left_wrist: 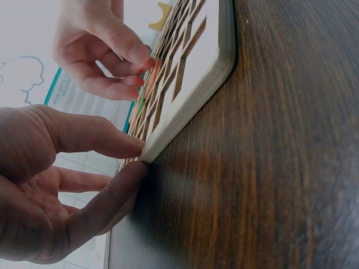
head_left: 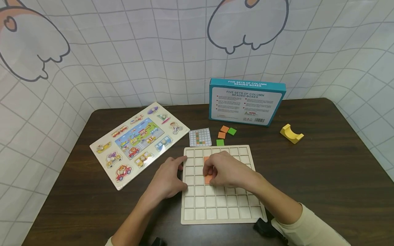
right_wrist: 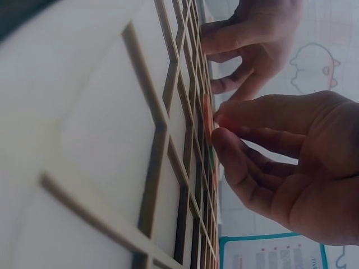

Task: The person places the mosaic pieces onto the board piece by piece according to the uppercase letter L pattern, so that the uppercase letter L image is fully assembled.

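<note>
A pale wooden grid board (head_left: 220, 213) lies flat on the table. My left hand (head_left: 167, 177) rests against its left edge, with thumb and forefinger spread apart along the rim. Over the upper middle cells my right hand (head_left: 231, 169) has its fingers bent down, thumb and fingertips at an orange square tile (head_left: 208, 179) lying in a cell. Part of another orange tile (head_left: 206, 159) shows just above, the fingers hiding the cells between. In the right wrist view, the right thumb and forefinger meet close at the orange tile (right_wrist: 208, 120).
Behind the board lie a small pattern card (head_left: 200, 137), loose orange tiles (head_left: 221, 135) and green tiles (head_left: 232, 131). A vehicle picture puzzle (head_left: 140, 143) lies at the left. A teal box (head_left: 246, 102) stands at the back; a yellow curved block (head_left: 291, 134) sits at the right.
</note>
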